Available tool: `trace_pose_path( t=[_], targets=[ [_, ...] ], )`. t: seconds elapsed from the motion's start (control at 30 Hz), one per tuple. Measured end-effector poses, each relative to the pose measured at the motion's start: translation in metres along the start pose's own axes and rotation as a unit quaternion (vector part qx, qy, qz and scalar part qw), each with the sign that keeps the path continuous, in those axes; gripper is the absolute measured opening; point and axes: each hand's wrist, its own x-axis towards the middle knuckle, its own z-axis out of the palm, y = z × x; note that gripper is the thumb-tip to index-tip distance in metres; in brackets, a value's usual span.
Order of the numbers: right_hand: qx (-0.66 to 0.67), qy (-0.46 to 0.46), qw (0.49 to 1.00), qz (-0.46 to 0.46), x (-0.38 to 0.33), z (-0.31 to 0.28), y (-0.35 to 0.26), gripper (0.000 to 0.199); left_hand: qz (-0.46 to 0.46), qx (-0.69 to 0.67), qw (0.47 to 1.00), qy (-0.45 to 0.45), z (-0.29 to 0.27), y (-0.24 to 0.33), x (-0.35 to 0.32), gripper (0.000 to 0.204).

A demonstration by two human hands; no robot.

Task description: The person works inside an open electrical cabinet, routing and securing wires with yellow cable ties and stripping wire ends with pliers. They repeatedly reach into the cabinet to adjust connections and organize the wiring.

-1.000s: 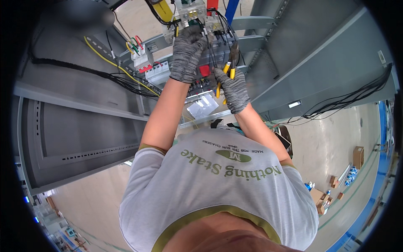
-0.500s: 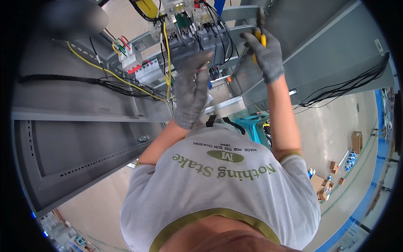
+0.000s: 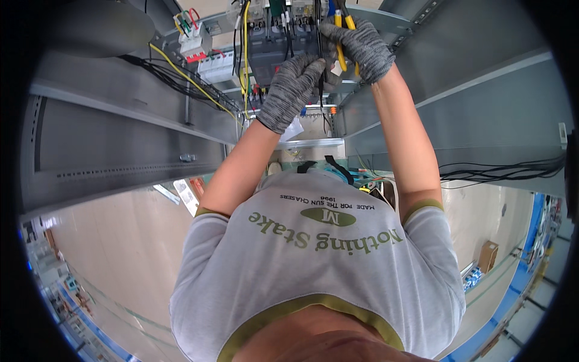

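My left hand [image 3: 289, 93], in a grey knit glove, is closed with its fingertips around thin black wires [image 3: 319, 36] that hang down beside a dark grey circuit breaker block [image 3: 265, 51]. The wires' lower ends dangle below the fingers. Just to the right, my right hand [image 3: 368, 51], gloved the same way, grips pliers with yellow handles [image 3: 340, 45]. Their dark head points away at the top edge, and their jaws are mostly cut off there, so I cannot make out the exact kind. Both hands are close together at the block's right side.
A small white breaker with red levers [image 3: 196, 45] and a row of white modules [image 3: 217, 69] sit left of the block. A yellow wire [image 3: 193, 81] slants across. Grey cabinet panels [image 3: 120, 130] flank both sides; black cables [image 3: 500, 169] hang at the right. A dark blurred shape [image 3: 90, 27] fills the upper left.
My left hand has moved up and right and closed on the black wires. My right hand, still holding the pliers, has shifted left and up toward it. The view has shifted too.
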Motion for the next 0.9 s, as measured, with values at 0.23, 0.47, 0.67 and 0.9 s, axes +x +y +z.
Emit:
trace_pose_path(
  t=[0.23, 0.47, 0.67, 0.9],
  targets=[
    [0.055, -0.031, 0.998, -0.025, -0.018, -0.015, 0.027, 0.025, 0.007, 0.054, 0.998, 0.019, 0.008, 0.025, -0.017, 0.026],
    [0.186, -0.098, 0.978, 0.017, -0.111, 0.004, 0.126, 0.024, 0.078, 0.014, 0.997, 0.019, 0.010, 0.010, -0.019, 0.028],
    [0.264, -0.054, 0.963, 0.014, -0.134, 0.028, 0.118, 0.019, -0.029, -0.032, 0.999, 0.026, -0.003, -0.059, -0.074, 0.051],
    [0.136, -0.005, 0.990, -0.043, -0.146, 0.034, 0.100, 0.026, -0.138, -0.026, 0.990, 0.031, 0.014, -0.072, -0.128, 0.036]
  ],
)
